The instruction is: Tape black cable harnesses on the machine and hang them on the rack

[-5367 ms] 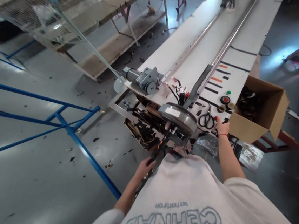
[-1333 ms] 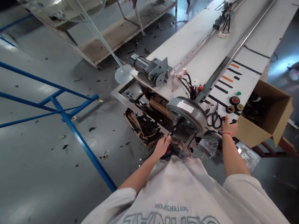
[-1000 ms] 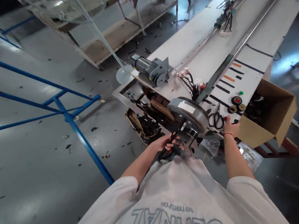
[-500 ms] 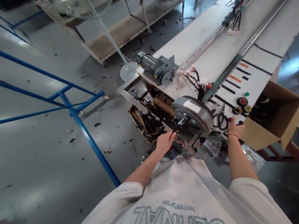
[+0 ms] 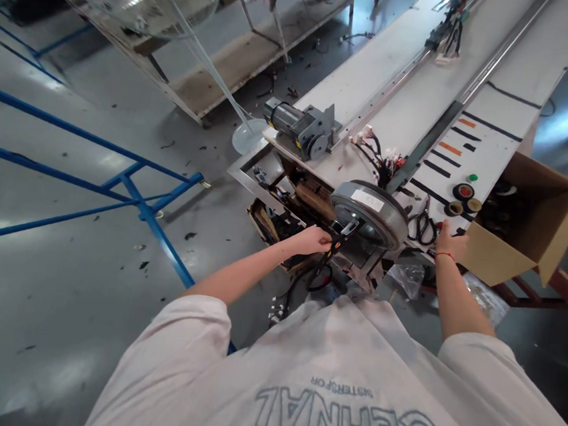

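A black cable bundle (image 5: 320, 265) is pinched in my left hand (image 5: 315, 241), in front of the thick grey wheel (image 5: 369, 211) with a white label. Below, the bundle loops down towards white connectors (image 5: 277, 311) near the floor. Over at the table's near right corner is my right hand (image 5: 449, 245), its fingers closed beside a short black tape strip; whatever they hold is too small to make out. Black-handled scissors (image 5: 423, 228) lie just left of it, and tape rolls (image 5: 455, 207) sit above it.
A grey motor (image 5: 297, 126) and loose wires (image 5: 381, 165) lie on the long white table (image 5: 347, 78). Black and orange strips line its right side. An open cardboard box (image 5: 523, 229) stands to the right, a blue metal frame (image 5: 135, 195) to the left.
My left hand has risen a little and its forearm has swung out to the left. The hanging cable loop and white connectors now show more. My right hand has hardly moved.
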`<control>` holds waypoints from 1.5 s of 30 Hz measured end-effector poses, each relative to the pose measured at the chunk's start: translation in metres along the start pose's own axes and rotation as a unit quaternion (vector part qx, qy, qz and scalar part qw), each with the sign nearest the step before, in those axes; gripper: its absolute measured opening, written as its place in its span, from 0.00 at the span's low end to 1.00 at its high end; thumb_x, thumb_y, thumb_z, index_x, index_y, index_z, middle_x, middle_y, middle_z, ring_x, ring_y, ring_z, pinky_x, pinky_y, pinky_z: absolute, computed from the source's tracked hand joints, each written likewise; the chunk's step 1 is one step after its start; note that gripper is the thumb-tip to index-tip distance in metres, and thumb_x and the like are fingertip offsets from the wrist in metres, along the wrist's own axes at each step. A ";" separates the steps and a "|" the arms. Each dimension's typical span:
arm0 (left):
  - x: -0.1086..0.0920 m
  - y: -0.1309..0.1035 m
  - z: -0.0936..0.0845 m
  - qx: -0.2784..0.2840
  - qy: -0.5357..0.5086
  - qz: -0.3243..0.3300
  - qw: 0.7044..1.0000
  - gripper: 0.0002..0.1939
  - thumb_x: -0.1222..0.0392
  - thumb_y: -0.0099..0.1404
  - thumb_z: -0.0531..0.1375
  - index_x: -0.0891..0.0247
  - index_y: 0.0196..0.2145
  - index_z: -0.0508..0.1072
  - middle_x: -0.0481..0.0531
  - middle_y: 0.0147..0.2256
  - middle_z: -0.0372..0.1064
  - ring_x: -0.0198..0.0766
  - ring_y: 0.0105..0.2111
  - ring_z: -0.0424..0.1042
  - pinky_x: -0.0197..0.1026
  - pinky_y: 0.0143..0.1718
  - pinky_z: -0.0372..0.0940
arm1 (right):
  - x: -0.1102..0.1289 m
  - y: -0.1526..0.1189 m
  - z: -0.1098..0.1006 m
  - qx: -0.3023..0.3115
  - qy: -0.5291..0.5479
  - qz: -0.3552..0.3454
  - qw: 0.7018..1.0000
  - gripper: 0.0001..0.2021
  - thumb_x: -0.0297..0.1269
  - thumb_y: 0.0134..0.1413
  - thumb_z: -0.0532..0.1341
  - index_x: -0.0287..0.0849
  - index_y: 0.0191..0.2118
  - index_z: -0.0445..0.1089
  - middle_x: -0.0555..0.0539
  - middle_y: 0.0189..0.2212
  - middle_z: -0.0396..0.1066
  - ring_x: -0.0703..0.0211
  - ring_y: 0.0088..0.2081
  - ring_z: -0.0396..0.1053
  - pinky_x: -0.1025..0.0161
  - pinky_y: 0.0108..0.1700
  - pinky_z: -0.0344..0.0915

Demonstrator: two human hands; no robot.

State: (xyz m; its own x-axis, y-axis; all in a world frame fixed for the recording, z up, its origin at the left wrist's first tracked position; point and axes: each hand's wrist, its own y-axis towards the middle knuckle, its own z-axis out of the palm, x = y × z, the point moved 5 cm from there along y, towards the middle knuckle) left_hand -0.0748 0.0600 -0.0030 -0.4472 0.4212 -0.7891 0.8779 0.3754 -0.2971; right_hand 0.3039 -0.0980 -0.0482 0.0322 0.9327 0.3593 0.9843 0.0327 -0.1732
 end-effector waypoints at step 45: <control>-0.007 -0.016 0.082 -0.266 -0.138 -0.106 0.948 0.18 0.49 0.72 0.46 0.63 0.38 0.70 0.49 0.25 0.68 0.37 0.27 0.69 0.38 0.34 0.61 | -0.004 0.001 -0.001 0.013 0.039 0.003 0.999 0.36 0.66 0.50 0.60 0.37 0.51 0.63 0.29 0.48 0.70 0.36 0.52 0.68 0.46 0.53 0.65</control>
State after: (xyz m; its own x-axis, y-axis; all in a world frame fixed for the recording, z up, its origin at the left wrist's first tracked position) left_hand -0.0720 -0.0170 -0.0366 -0.4783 0.0853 -0.8740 0.5303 0.8213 -0.2100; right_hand 0.3053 -0.1022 -0.0491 0.0519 0.9024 0.4277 0.9793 0.0379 -0.1989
